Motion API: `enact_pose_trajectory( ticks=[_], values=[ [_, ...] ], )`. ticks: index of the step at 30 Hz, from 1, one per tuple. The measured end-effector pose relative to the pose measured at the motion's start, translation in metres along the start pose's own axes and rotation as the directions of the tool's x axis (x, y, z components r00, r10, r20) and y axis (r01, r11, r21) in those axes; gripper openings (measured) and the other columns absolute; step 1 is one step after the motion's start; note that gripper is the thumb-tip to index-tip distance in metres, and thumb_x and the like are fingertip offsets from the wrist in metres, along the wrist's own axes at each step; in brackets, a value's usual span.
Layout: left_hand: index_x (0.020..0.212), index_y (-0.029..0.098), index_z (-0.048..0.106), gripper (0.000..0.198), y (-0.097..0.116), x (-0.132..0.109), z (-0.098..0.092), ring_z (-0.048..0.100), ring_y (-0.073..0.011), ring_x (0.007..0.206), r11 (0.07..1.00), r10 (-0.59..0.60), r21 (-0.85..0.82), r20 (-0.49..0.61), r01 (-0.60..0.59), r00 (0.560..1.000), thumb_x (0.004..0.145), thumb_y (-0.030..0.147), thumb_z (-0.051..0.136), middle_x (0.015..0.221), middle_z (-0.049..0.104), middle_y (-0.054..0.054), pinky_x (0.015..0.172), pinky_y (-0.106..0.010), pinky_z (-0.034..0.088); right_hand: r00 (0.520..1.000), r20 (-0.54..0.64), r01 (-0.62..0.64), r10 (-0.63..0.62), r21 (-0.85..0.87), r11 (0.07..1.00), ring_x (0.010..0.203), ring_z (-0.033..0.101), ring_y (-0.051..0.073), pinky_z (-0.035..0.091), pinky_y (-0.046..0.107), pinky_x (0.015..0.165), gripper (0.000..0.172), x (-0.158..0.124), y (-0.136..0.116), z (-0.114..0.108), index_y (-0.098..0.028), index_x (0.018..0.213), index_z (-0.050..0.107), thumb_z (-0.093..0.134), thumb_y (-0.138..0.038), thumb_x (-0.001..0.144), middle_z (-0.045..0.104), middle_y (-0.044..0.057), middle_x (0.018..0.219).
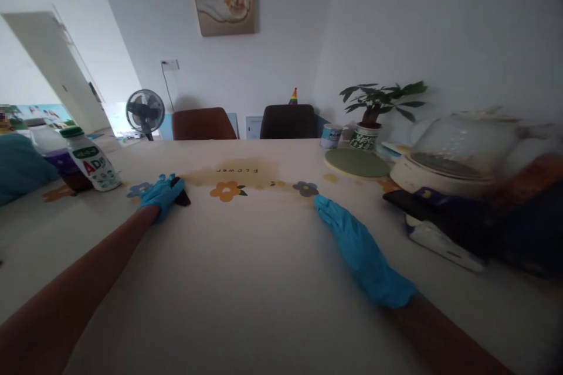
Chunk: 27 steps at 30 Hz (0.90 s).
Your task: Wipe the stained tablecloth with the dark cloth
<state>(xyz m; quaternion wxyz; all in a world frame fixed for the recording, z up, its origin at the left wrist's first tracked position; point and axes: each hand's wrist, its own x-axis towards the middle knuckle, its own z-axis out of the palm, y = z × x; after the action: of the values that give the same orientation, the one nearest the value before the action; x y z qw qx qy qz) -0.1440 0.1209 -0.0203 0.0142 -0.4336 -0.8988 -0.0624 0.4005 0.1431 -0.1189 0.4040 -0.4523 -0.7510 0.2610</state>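
My left hand, in a blue glove, rests on the white table with its fingers closed around a small dark flat object. What kind of object it is, I cannot make out. Right beside it, a yellow-brown wet-looking stain spreads across the printed word "Flower". My right hand, also gloved in blue, lies on the table with its fingers stretched out and holds nothing. Its fingertips reach a printed grey flower. A printed orange flower lies between the two hands.
On the left stand a white bottle with a green cap and a dark jar with a purple lid; a blue sleeve shows beyond. At right are a green round mat, a potted plant, a mug and a glass-topped kettle.
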Motion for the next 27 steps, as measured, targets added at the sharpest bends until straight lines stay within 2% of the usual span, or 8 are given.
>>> enact_pose_trajectory(
  ticks=[3,5,7,9,12,18,22,27],
  values=[
    [0.168,0.027,0.075,0.052,0.019,0.002,-0.002,0.078,-0.0292,0.156,0.999,0.03,-0.037,0.035,-0.029,0.999,0.134,0.042,0.038,0.187,0.074,-0.011,0.124,-0.034,0.053,0.999,-0.023,-0.042,0.043,0.022,0.999,0.188,0.057,0.036,0.047,0.063,0.156,0.075,-0.002,-0.011,0.009,-0.034,0.189,0.073,0.033,-0.058,0.131,0.066,0.006,0.197],
    [0.166,0.025,0.074,0.047,0.035,-0.001,-0.003,0.079,-0.0295,0.153,0.996,0.066,-0.063,0.045,-0.063,0.997,0.134,0.041,0.044,0.184,0.076,-0.012,0.122,-0.034,0.054,0.998,-0.028,-0.053,0.054,0.015,0.998,0.187,0.058,0.035,0.05,0.06,0.155,0.076,-0.001,-0.016,0.011,-0.032,0.19,0.072,0.032,-0.06,0.131,0.066,0.007,0.196],
    [0.168,0.024,0.073,0.045,0.052,-0.005,-0.003,0.078,-0.0315,0.156,0.99,0.115,-0.091,0.055,-0.109,0.992,0.134,0.041,0.049,0.185,0.076,-0.014,0.125,-0.037,0.054,0.999,-0.005,-0.036,0.035,-0.02,0.999,0.187,0.058,0.037,0.046,0.06,0.156,0.073,0.0,-0.019,0.006,-0.034,0.187,0.074,0.039,-0.061,0.13,0.068,0.006,0.195],
    [0.172,0.021,0.071,0.047,0.069,-0.011,-0.002,0.075,-0.0336,0.161,0.979,0.172,-0.119,0.064,-0.164,0.983,0.134,0.04,0.05,0.189,0.072,-0.015,0.131,-0.04,0.053,1.0,0.026,-0.012,0.013,-0.043,0.999,0.188,0.056,0.038,0.044,0.062,0.157,0.07,0.002,-0.02,-0.001,-0.036,0.186,0.076,0.044,-0.06,0.128,0.068,0.004,0.196],
    [0.182,0.019,0.065,0.054,0.094,-0.021,0.001,0.069,-0.0347,0.171,0.955,0.264,-0.16,0.085,-0.248,0.961,0.135,0.04,0.049,0.198,0.063,-0.017,0.141,-0.044,0.048,0.999,0.037,-0.005,0.006,-0.026,1.0,0.19,0.054,0.037,0.049,0.063,0.155,0.07,0.004,-0.023,-0.006,-0.038,0.186,0.075,0.042,-0.059,0.128,0.068,0.003,0.195],
    [0.198,0.017,0.051,0.069,0.146,-0.047,0.011,0.049,-0.037,0.191,0.899,0.412,-0.211,0.121,-0.382,0.903,0.135,0.044,0.046,0.212,0.039,-0.02,0.159,-0.057,0.029,0.997,0.047,-0.059,0.058,0.012,0.998,0.19,0.054,0.036,0.047,0.062,0.156,0.073,0.003,-0.032,0.004,-0.036,0.188,0.073,0.041,-0.062,0.127,0.066,0.003,0.198],
    [0.201,0.019,0.049,0.073,0.182,-0.066,0.018,0.041,-0.0384,0.196,0.853,0.501,-0.238,0.128,-0.464,0.856,0.135,0.05,0.045,0.214,0.033,-0.02,0.162,-0.06,0.025,0.993,0.027,-0.113,0.112,0.068,0.991,0.188,0.056,0.037,0.047,0.063,0.156,0.078,0.003,-0.039,0.008,-0.032,0.188,0.072,0.036,-0.064,0.127,0.066,0.008,0.197],
    [0.202,0.027,0.051,0.077,0.227,-0.087,0.024,0.035,-0.0419,0.199,0.795,0.588,-0.274,0.129,-0.541,0.799,0.13,0.056,0.053,0.214,0.034,-0.016,0.162,-0.067,0.027,0.991,0.069,-0.114,0.114,-0.002,0.993,0.191,0.052,0.037,0.038,0.063,0.161,0.077,0.004,-0.045,0.004,-0.031,0.191,0.068,0.045,-0.064,0.125,0.06,0.007,0.202]
  ],
)
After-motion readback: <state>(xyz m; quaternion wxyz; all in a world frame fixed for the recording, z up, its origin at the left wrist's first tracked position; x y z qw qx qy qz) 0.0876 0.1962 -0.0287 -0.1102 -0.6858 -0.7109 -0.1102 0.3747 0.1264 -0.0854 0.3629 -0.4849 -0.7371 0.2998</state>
